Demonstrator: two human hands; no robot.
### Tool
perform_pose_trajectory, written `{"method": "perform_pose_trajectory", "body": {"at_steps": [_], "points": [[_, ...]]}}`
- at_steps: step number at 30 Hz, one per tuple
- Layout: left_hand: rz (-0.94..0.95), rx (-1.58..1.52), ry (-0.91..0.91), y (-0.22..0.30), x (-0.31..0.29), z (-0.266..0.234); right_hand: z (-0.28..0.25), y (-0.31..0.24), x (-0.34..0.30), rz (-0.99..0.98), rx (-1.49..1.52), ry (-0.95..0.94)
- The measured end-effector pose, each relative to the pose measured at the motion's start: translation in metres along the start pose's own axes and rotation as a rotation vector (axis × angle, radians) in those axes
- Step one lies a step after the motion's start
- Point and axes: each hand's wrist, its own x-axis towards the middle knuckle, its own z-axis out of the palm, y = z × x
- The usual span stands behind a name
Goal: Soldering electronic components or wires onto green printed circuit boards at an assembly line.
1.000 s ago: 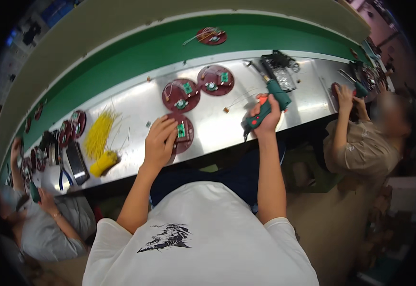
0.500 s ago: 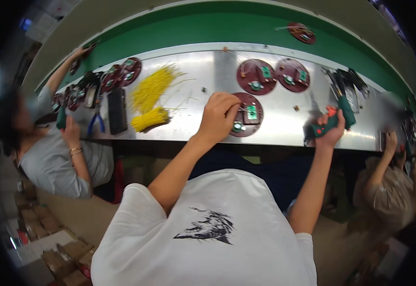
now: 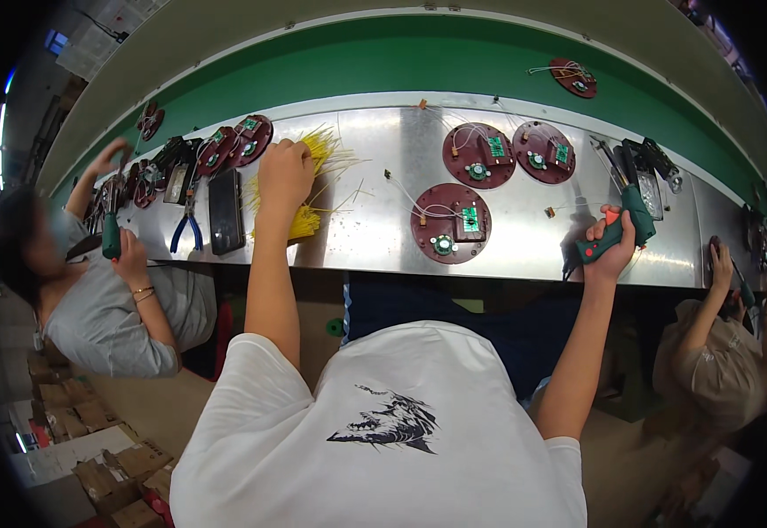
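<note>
My left hand (image 3: 286, 172) is over the pile of thin yellow wires (image 3: 338, 160), fingers curled down and their tips hidden. It covers part of the pile and of the tied yellow bundle (image 3: 306, 227) below it. My right hand (image 3: 614, 255) is wrapped around a green pistol-grip tool (image 3: 637, 208) with a red trigger, near the table's front edge. Between my hands lies a round dark-red disc (image 3: 426, 242) with a green circuit board, a small round metal part and white leads. Two similar discs (image 3: 464, 169) (image 3: 533, 139) lie behind it.
A black phone-like slab (image 3: 225, 211) and blue-handled pliers (image 3: 187, 231) lie left of the wires. A person (image 3: 120, 317) works at the left, another (image 3: 713, 361) at the right. Black tools (image 3: 649, 160) stand behind my right hand. Another disc (image 3: 573, 77) rests on the green ledge.
My left hand has left the near disc and moved left onto the yellow wires. The disc's white leads now show fully. My right hand still grips the green tool in nearly the same place.
</note>
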Motion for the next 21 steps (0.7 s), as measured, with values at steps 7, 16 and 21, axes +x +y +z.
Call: {"method": "perform_pose_trajectory", "body": {"at_steps": [7,16,21], "points": [[0.029,-0.268,0.281,0.003,0.009,-0.003,0.004,-0.005,-0.001,0.028,-0.022,0.019],[-0.173,-0.976,0.243,0.065,0.005,-0.035,-0.001,-0.001,0.002,0.052,0.002,-0.019],[-0.102,-0.72,-0.01,0.125,-0.032,-0.038,0.006,0.001,-0.006,0.028,-0.085,-0.058]]}}
